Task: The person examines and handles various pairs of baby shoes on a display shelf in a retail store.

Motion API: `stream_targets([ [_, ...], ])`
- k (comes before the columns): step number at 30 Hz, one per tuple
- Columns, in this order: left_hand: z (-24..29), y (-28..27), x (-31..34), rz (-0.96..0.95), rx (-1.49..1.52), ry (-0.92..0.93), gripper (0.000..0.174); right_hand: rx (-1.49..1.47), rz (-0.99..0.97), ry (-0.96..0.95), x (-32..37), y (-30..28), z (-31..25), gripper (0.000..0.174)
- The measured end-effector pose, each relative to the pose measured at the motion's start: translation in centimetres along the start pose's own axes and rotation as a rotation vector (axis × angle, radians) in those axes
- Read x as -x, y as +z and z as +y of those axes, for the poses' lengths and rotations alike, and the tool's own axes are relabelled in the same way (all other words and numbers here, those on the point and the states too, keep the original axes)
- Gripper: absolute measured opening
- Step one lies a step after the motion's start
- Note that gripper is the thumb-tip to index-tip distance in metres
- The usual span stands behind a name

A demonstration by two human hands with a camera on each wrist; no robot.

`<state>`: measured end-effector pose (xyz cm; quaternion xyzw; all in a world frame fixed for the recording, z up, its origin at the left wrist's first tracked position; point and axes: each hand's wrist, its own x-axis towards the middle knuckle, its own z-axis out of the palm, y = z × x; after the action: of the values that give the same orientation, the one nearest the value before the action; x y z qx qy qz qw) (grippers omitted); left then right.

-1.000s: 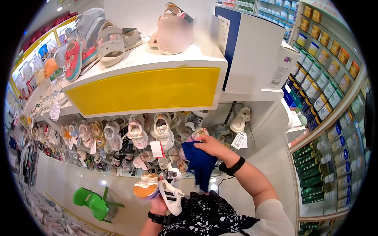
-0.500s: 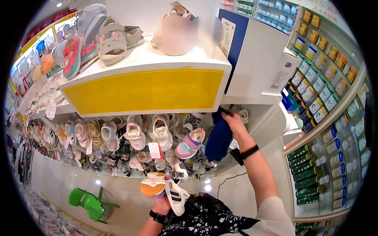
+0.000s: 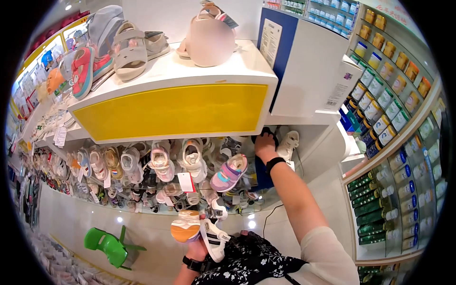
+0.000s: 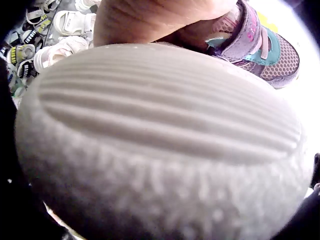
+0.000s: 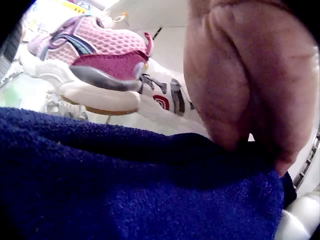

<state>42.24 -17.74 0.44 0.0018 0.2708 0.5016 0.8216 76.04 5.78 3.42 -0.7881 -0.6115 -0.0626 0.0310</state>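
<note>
My right hand [image 3: 265, 145] reaches onto the glass shelf under the counter and grips a dark blue cloth [image 3: 264, 172]. In the right wrist view the cloth [image 5: 150, 185] fills the lower part, bunched below the hand [image 5: 250, 70]. Low in the head view, my left hand [image 3: 196, 249] holds a pair of small shoes: one shows its orange and white sole [image 3: 185, 226], the other is white with black stripes [image 3: 214, 239]. A ribbed sole [image 4: 165, 110] fills most of the left wrist view, with part of the left hand [image 4: 155, 20] and a purple shoe [image 4: 272, 55] behind it.
A pink and purple shoe [image 3: 229, 173] stands on the shelf left of the cloth, a white shoe [image 3: 288, 145] to its right. Above is the white counter with a yellow panel [image 3: 175, 111]. A green chair [image 3: 110, 245] is at lower left, shelves of cans at right.
My right hand has moved right and up with the blue cloth, from beside the pink and purple shoe to deeper under the counter. The left hand keeps its hold on the shoes.
</note>
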Motion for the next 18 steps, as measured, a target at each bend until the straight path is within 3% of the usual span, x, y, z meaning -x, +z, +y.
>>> stream_targets([
  [2,0.1,0.2,-0.4,-0.051,0.019,-0.016,0.042,0.047,0.105,-0.036,1.3,1.0,-0.2,0.021],
  [5,0.0,1.0,-0.8,-0.121,0.051,-0.025,0.040,-0.023,0.067,-0.089,3.2,-0.2,0.3,0.024],
  [9,-0.2,1.5,-0.8,-0.109,-0.004,-0.077,0.038,-0.563,-0.117,-0.005,6.5,-6.2,3.0,0.040],
  [11,-0.4,0.7,-1.0,-0.084,-0.043,-0.063,0.039,-0.705,0.104,0.089,9.4,-8.1,4.2,0.040],
  [14,-0.5,0.8,-0.9,-0.087,-0.018,-0.101,0.041,-0.752,0.586,-0.037,13.2,-13.4,3.0,0.037],
  [18,-0.8,0.6,-0.9,-0.113,-0.026,-0.125,0.041,-0.611,0.918,-0.331,11.7,-16.7,0.2,0.044],
])
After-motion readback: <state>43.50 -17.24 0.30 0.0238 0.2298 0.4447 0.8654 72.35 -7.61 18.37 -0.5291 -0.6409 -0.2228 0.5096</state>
